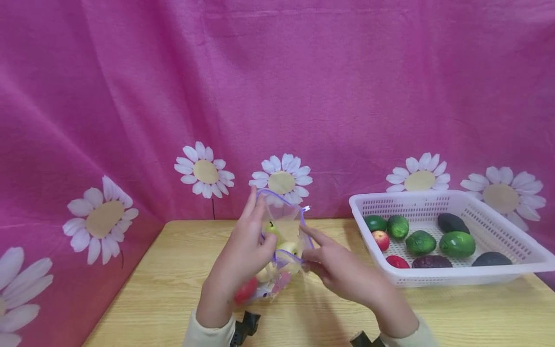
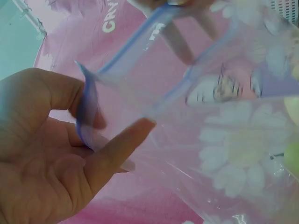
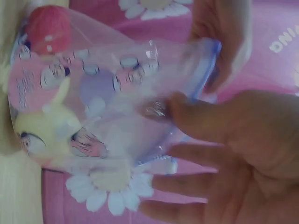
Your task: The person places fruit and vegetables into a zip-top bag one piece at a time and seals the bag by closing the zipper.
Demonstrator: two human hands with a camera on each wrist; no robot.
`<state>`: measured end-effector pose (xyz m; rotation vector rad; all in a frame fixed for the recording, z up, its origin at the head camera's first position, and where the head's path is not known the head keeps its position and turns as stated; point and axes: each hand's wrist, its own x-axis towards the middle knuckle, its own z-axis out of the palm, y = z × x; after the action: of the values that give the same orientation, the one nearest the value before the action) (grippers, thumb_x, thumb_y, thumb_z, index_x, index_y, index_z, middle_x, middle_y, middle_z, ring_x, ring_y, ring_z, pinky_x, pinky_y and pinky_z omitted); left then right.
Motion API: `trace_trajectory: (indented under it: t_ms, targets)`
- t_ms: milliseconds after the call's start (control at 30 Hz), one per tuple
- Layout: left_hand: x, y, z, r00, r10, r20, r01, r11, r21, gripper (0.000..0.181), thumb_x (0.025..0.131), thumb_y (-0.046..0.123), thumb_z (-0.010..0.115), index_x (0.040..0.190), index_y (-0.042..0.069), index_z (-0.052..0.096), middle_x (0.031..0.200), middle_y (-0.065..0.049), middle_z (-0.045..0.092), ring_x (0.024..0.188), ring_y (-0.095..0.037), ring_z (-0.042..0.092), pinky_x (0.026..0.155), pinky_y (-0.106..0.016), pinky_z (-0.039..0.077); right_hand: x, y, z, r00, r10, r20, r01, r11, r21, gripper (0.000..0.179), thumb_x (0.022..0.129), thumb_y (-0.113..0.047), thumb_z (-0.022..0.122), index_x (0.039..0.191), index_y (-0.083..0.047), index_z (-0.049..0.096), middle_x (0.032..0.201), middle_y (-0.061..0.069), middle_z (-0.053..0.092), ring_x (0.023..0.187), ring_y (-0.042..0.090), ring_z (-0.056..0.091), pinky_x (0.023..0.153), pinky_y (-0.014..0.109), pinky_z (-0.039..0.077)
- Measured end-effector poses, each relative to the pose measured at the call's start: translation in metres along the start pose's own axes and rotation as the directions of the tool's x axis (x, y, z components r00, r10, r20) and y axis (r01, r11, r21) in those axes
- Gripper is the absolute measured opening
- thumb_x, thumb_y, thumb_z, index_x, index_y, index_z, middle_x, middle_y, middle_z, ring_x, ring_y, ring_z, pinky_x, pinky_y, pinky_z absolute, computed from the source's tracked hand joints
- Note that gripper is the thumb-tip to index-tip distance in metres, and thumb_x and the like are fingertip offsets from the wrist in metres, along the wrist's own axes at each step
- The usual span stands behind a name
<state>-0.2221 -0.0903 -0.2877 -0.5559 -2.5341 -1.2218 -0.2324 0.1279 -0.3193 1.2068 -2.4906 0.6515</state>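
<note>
A clear plastic zip bag [image 1: 284, 219] with a blue-purple zip edge stands over the table, mouth spread apart. My left hand [image 1: 246, 243] holds the left side of the mouth; the left wrist view shows the zip edge [image 2: 86, 112] passing between its thumb and fingers. On the opposite side my right hand [image 1: 336, 265] pinches the rim, its thumb [image 3: 196, 114] against the plastic and other fingers spread. Inside the bag are a green pear [image 1: 271, 229], a pale yellow fruit [image 1: 289, 248] and a red fruit [image 1: 246, 290]. Cartoon prints [image 3: 96, 86] partly cover the contents.
On the right of the wooden table [image 1: 173, 270] stands a white perforated basket [image 1: 455, 278]. It contains green avocados [image 1: 457, 244], dark avocados [image 1: 453, 223], a small red-yellow apple [image 1: 381, 240] and another red fruit [image 1: 397, 261]. A pink daisy-printed cloth [image 1: 329, 106] hangs behind.
</note>
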Motion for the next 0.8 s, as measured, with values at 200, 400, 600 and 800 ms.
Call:
trace_trajectory:
  t_ms: [200, 400, 600, 800]
  targets:
    - [-0.001, 0.002, -0.005, 0.999, -0.049, 0.003, 0.049, 0.998, 0.040, 0.077, 0.091, -0.004, 0.053, 0.160, -0.001, 0.018, 0.171, 0.000, -0.005, 0.049, -0.008, 0.032, 0.049, -0.021, 0.042, 0.002, 0.005, -0.007, 0.972, 0.094, -0.213, -0.100, 0.995, -0.015, 0.011, 0.094, -0.003, 0.068, 0.090, -0.012, 0.067, 0.148, 0.025, 0.047, 0.102, 0.029, 0.070, 0.083, 0.042, 0.057]
    - [-0.001, 0.005, -0.004, 0.998, -0.064, -0.010, 0.064, 0.998, -0.004, 0.077, 0.090, -0.002, 0.052, 0.160, 0.000, 0.020, 0.171, 0.002, -0.004, 0.049, -0.008, 0.032, 0.048, -0.020, 0.040, 0.000, 0.007, -0.011, 0.978, 0.135, -0.160, -0.132, 0.991, 0.031, 0.006, 0.097, -0.006, 0.065, 0.095, -0.010, 0.068, 0.141, 0.022, 0.055, 0.111, 0.031, 0.067, 0.092, 0.046, 0.055]
    - [0.000, 0.006, 0.001, 0.999, -0.029, -0.027, 0.026, 0.997, -0.074, 0.078, 0.090, -0.001, 0.055, 0.159, -0.003, 0.018, 0.170, -0.002, -0.006, 0.049, -0.005, 0.034, 0.047, -0.021, 0.042, -0.008, 0.011, -0.021, 0.991, 0.103, -0.089, -0.101, 0.994, 0.030, 0.010, 0.099, -0.011, 0.063, 0.092, -0.016, 0.068, 0.139, 0.021, 0.057, 0.121, 0.035, 0.062, 0.092, 0.048, 0.053]
    - [0.000, 0.006, 0.004, 0.999, -0.008, -0.034, 0.005, 0.996, -0.091, 0.078, 0.092, 0.001, 0.058, 0.158, -0.005, 0.018, 0.171, -0.003, -0.006, 0.047, -0.005, 0.038, 0.049, -0.023, 0.046, -0.016, 0.019, -0.033, 0.996, 0.080, -0.028, -0.078, 0.995, 0.062, 0.014, 0.099, -0.018, 0.065, 0.087, -0.023, 0.065, 0.140, 0.018, 0.057, 0.127, 0.036, 0.057, 0.095, 0.051, 0.052]
